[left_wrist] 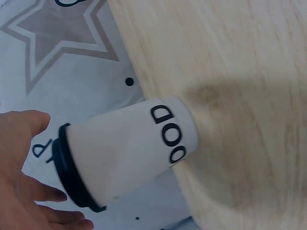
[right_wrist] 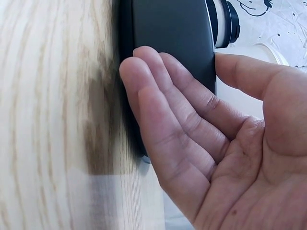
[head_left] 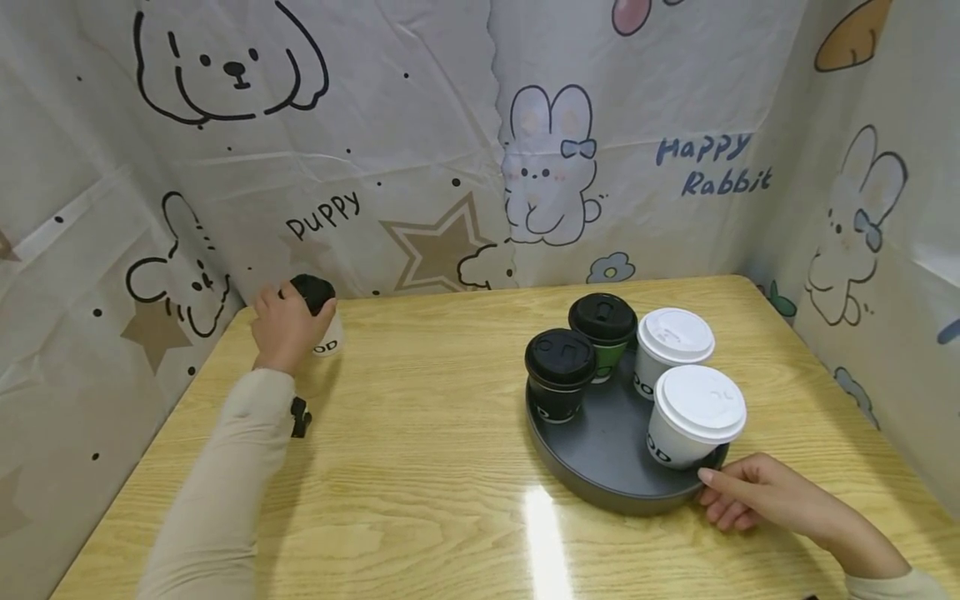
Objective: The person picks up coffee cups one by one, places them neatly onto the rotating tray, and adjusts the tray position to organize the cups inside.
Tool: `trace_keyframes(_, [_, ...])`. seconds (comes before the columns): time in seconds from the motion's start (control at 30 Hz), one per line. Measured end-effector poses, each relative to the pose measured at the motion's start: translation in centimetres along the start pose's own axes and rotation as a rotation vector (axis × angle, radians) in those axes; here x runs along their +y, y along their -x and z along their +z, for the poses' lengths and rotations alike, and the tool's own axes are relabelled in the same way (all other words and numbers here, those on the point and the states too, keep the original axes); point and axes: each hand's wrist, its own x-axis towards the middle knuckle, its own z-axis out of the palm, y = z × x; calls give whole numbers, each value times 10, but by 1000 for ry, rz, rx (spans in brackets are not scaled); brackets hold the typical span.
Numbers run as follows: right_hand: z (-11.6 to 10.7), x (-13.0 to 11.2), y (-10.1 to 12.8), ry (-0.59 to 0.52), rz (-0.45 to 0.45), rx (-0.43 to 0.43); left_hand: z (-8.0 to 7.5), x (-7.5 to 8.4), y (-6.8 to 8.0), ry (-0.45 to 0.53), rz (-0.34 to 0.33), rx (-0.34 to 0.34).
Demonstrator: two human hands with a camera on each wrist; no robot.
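While the left hand (head_left: 288, 327) reached to the far left corner of the pale wood-grain worktop (head_left: 420, 467), its grip lay around a white paper cup with a black plastic lid (head_left: 321, 321), fingers and thumb curled about the upper wall just under the lid. From the left wrist view the cup (left_wrist: 129, 153) stood by the worktop's edge, close to the printed curtain, with the palm (left_wrist: 19, 177) at its lidded end.

Such a cup looked light and thin-walled to me; a hard squeeze would likely dent it or pop the lid, and if it held liquid it would be top-heavy. The stiffer band just below the lid seemed the safest place to take it.

The right hand (head_left: 757, 496) rested with relaxed, nearly straight fingers (right_wrist: 163, 105) against the rim of a round dark grey tray (head_left: 600, 450), holding nothing. On the tray stood a black cup with a black lid (head_left: 558, 375), a green cup with a black lid (head_left: 603, 333) and two white cups with white lids (head_left: 686, 392).

Black letters "OOD" (left_wrist: 168, 134) showed on the held cup, the rest being hidden. The curtain (head_left: 450, 125) read "puppy" (head_left: 324, 212) and "Happy Rabbit" (head_left: 712, 167).
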Motion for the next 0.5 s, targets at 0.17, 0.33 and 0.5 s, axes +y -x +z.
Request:
trace_keyframes(0.17, [0, 0, 0, 0, -1, 3, 6, -4, -1, 24, -5, 21])
trace_keyframes(0.33, [1, 0, 1, -2, 7, 4, 8, -4, -1, 47, -4, 32])
trace_keyframes(0.5, [1, -1, 1, -2, 9, 4, 13, -6, -3, 107, -15, 41])
